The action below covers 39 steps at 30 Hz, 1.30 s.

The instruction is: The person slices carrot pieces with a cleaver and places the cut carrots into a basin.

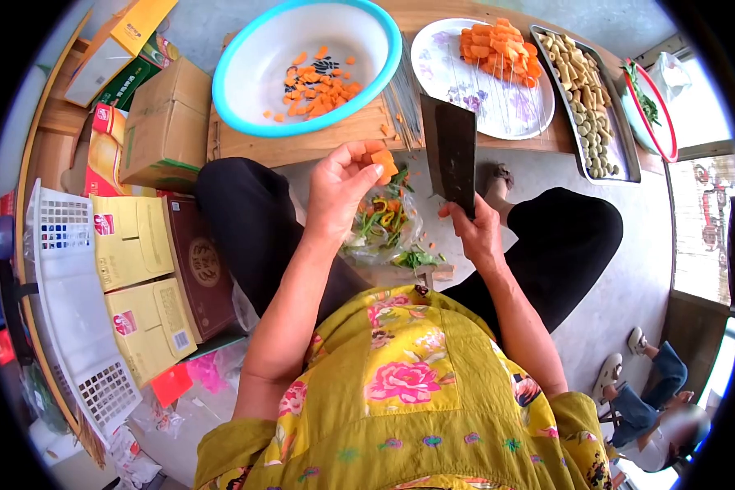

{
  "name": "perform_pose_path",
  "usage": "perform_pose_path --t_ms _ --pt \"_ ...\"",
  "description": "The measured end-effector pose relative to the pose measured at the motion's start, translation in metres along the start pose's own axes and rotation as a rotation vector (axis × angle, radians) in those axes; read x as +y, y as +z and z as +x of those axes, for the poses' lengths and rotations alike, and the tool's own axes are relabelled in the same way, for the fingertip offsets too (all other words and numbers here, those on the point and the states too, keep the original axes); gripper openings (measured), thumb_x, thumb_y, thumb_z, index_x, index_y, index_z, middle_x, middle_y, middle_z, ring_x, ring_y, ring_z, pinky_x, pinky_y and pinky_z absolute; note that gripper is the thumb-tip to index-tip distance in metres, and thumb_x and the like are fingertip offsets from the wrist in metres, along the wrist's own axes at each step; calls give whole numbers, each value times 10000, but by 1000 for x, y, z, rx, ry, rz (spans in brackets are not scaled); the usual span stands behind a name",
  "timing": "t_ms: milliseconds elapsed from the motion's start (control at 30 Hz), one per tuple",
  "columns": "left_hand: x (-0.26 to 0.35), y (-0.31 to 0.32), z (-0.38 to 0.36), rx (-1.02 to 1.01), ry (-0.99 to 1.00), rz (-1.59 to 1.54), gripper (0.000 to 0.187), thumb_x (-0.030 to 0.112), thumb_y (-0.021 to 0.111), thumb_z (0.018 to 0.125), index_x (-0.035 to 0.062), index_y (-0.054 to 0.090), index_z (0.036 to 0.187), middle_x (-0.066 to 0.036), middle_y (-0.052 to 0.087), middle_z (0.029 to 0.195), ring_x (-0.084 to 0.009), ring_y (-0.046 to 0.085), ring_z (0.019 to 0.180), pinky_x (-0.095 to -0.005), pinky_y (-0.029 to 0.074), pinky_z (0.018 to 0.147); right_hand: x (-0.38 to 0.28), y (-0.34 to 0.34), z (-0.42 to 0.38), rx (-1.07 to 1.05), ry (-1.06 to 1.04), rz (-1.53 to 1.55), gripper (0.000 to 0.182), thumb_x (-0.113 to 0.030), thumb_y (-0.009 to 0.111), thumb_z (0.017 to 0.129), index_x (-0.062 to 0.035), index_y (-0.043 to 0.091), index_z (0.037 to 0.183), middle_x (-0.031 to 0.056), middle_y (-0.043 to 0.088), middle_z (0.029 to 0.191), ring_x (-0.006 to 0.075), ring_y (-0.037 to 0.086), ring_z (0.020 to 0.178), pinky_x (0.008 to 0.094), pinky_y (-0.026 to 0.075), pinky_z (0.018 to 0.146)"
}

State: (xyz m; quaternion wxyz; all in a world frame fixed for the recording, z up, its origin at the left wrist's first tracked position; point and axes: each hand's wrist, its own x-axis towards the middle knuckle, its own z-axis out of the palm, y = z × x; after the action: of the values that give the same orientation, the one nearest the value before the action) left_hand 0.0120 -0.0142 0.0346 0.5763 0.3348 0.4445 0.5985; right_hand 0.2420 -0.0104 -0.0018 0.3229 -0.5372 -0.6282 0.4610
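Observation:
Between the thumb and fingers of my left hand is a piece of carrot, raised over the near edge of the wooden table. My right hand grips a dark-bladed cleaver by its handle, the blade upright and apart from the carrot. Beyond my left hand stands a white basin with a blue rim, with cut carrot pieces inside. Thin skewers lie beside it. A floral plate carries skewered carrot chunks.
Right of the plate, a metal tray holds skewered pale food. A red-rimmed bowl with greens sits beyond it. Below my hands is a plastic bag of vegetable scraps. Cartons crowd the left; another person sits at lower right.

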Motion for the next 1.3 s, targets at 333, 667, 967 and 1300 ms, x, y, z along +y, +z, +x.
perform_pose_path --t_ms 333,667,967,1300 --pt "-7 -15 18 39 -207 -351 141 0 577 863 19 576 1003 -75 641 988 -174 633 922 -333 533 859 -1 3 2 50 -23 33 120 -67 572 885 -33 619 990 -6 561 633 54 436 547 246 386 522" --pt "64 -72 135 313 115 -118 264 -35 538 853 -33 530 1117 -195 577 1154 -252 631 965 -352 540 838 -7 -1 1 45 -9 43 92 -60 554 893 -26 621 946 -9 576 645 49 447 546 247 383 512" --pt "51 -132 198 233 25 915 228 76 606 779 79 717 979 -86 711 955 -177 666 922 -306 510 829 -4 3 6 34 91 62 87 -67 548 898 -25 624 900 -29 550 631 32 426 544 236 359 500" --pt "1 -134 199 -141 -211 1588 159 113 679 700 83 679 856 -125 689 909 -274 660 899 -388 523 788 -2 15 18 11 136 51 86 -55 548 891 -31 628 871 -20 566 631 37 443 535 235 363 501"
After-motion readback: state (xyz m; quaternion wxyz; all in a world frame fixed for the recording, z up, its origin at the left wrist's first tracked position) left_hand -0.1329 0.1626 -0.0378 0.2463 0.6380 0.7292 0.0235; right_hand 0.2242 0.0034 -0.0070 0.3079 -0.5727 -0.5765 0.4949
